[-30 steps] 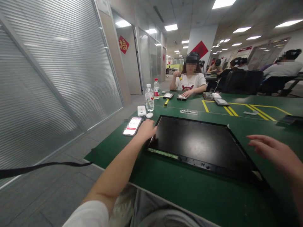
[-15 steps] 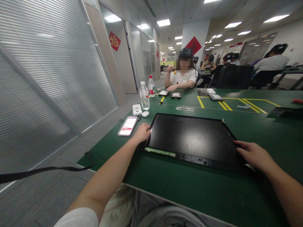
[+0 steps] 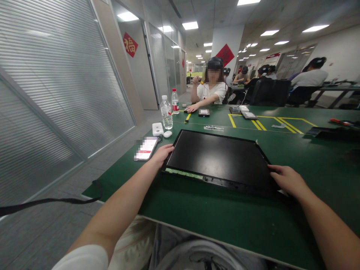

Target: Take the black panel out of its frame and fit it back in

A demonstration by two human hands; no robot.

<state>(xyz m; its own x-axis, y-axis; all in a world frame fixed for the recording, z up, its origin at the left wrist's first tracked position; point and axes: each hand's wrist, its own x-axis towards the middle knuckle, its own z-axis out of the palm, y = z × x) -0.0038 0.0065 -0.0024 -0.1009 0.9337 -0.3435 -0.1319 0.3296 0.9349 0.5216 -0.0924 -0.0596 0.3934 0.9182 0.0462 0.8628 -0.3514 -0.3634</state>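
A large black display panel (image 3: 216,157) lies face up above the green table, its frame bare along the near edge, where a green circuit strip (image 3: 184,173) shows at the left. My left hand (image 3: 164,153) grips the panel's left edge, its fingertips partly hidden by the frame. At the opposite side, my right hand (image 3: 288,180) is closed on the right edge, thumb on top and the other fingers underneath. Whether the panel touches the tabletop I cannot tell.
Left of the panel are a phone (image 3: 146,148), a white charger (image 3: 158,129) and two water bottles (image 3: 167,114). Beyond, a person (image 3: 212,90) holds a yellow-handled tool near small drives (image 3: 204,113). Dark parts (image 3: 326,131) lie at the right. The table's near edge (image 3: 197,238) is by my lap.
My view has shifted slightly to the right, so everything appears farther left. Both hands keep their hold on the panel. The person opposite has a hand over one drive.
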